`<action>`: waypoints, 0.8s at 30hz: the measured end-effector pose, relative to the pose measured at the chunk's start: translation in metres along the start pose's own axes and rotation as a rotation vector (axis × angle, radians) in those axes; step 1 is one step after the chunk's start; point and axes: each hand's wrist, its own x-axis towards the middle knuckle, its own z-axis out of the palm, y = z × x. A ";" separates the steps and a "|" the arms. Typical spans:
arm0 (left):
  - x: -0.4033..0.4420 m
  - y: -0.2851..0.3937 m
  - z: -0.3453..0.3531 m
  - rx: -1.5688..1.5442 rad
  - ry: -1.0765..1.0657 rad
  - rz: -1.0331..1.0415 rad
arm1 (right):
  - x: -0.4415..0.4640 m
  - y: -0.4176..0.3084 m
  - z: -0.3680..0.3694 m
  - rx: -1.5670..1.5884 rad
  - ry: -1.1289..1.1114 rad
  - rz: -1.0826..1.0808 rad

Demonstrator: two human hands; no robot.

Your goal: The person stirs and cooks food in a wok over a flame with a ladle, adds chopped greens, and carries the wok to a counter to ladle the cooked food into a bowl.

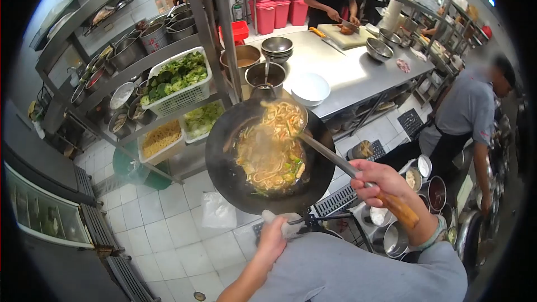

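My left hand [274, 236] is closed around the handle of a large black wok [224, 159], with a pale cloth [285, 225] bunched between hand and handle. The wok is held up in front of me. Steaming noodles [271, 176] with green vegetables and broth lie in it. My right hand [377, 179] grips a long metal ladle [333, 156] by its shaft, near the wooden handle. Noodles heap over the ladle's bowl at the wok's far side, so most of the bowl is hidden. Just beyond the rim, a white bowl [311, 88] sits on the steel counter [349, 86].
Pots and stacked metal bowls [277, 47] stand beyond the wok. Baskets of broccoli [179, 75] and noodles [162, 137] fill the left shelves. One person cuts food on a board [349, 38]; another person [464, 106] works at right, near seasoning containers [414, 179].
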 end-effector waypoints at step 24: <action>0.012 -0.009 0.026 0.004 -0.017 -0.016 | 0.015 -0.066 -0.045 0.417 -0.185 -0.051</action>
